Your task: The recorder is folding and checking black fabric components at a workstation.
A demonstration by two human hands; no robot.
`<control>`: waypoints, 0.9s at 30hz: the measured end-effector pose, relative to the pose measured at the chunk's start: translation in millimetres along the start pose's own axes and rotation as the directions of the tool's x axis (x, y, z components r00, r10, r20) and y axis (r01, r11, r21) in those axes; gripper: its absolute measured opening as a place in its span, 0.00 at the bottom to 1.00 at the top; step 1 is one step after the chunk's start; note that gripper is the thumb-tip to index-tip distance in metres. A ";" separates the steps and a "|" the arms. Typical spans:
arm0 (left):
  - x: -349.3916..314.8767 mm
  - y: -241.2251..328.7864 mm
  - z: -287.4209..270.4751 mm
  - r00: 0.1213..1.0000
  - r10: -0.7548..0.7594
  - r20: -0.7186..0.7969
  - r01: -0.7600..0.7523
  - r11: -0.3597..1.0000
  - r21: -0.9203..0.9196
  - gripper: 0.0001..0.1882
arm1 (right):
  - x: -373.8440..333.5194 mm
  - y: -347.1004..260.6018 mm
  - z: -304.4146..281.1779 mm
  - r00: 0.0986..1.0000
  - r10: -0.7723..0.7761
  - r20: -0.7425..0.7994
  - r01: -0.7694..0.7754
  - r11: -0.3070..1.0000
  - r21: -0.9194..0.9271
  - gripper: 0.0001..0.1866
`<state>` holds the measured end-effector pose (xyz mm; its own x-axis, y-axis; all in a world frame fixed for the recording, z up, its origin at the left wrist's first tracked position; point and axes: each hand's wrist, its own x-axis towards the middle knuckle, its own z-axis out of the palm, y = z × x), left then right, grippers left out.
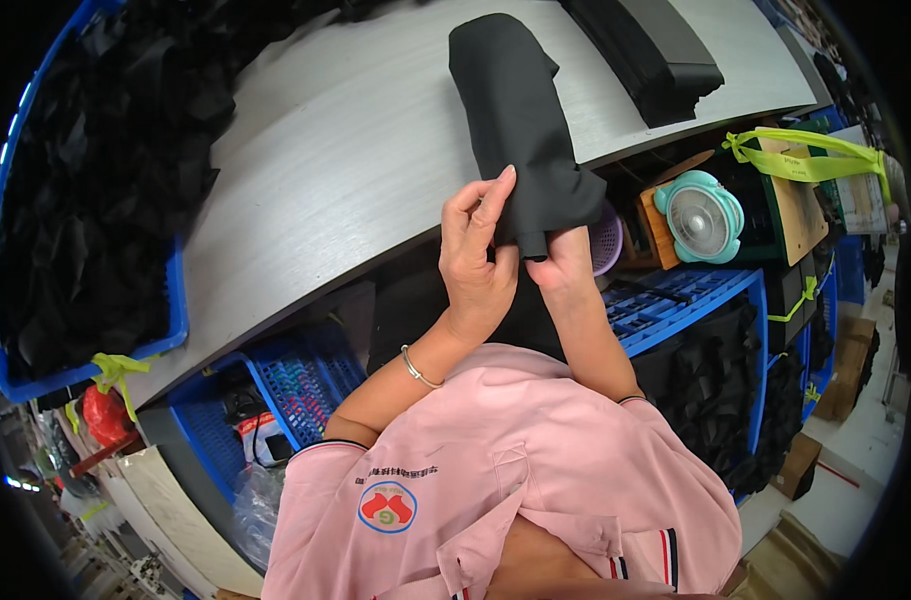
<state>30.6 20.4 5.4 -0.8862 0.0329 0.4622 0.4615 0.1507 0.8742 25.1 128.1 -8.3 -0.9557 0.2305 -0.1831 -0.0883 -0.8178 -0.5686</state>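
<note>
A long black fabric piece (513, 105), folded into a tube-like shape, stretches from my hands over the front edge of the grey table (321, 150). My left hand (474, 255) is closed at its near left side. The index finger lies along the cloth, and the fingers pinch near a small tab at the lower end. My right hand (566, 265) reaches into or under the near end of the fabric. Cloth covers its fingers, so their pose is hidden. Farther right on the table rests a dark folded stack of material (666, 65).
At the left, a blue basket (183, 310) is heaped with black fabric pieces. Under the table's edge stand a blue crate (306, 385), a purple basket (608, 243) and a teal fan (703, 218). Another blue crate (761, 345) with black cloth stands beside my right arm.
</note>
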 end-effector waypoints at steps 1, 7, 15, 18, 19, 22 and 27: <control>-1.9 -0.3 0.7 1.000 -0.014 -0.005 0.014 0.999 -0.035 0.42 | -0.1 2.0 -1.3 1.000 0.012 0.018 -0.013 0.999 0.045 0.12; -11.5 -3.0 1.7 1.000 -0.016 -0.003 0.016 1.000 -0.014 0.43 | -0.1 9.8 -5.3 0.996 0.081 0.040 -0.087 0.978 0.192 0.11; -18.6 -8.9 0.5 1.000 -0.017 0.001 0.017 1.000 0.009 0.42 | 1.9 16.6 -6.8 0.998 0.055 -0.025 -0.051 0.988 0.145 0.11; -21.1 -11.8 1.1 1.000 -0.001 -0.003 0.002 0.999 0.033 0.41 | 2.9 18.9 -7.8 1.000 0.023 -0.012 -0.021 0.992 0.121 0.10; -22.2 -12.9 1.6 1.000 -0.006 -0.005 0.006 0.999 0.032 0.41 | 3.2 19.8 -7.8 1.000 0.009 0.004 -0.010 0.993 0.116 0.10; -25.0 -17.4 4.1 1.000 -0.004 -0.026 0.005 1.000 0.028 0.44 | 4.0 23.0 -6.7 0.999 -0.046 -0.004 0.046 0.998 0.033 0.10; -25.2 -23.8 5.2 0.996 0.064 -0.054 -0.062 0.997 0.038 0.45 | 4.1 27.2 -3.8 0.996 -0.055 -0.063 0.049 0.994 -0.095 0.11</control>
<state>41.7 21.2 -27.8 -0.8512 -0.0110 0.5248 0.5140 0.1855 0.8375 19.8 108.8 -27.5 -0.9297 0.3081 -0.2016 -0.1082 -0.7519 -0.6504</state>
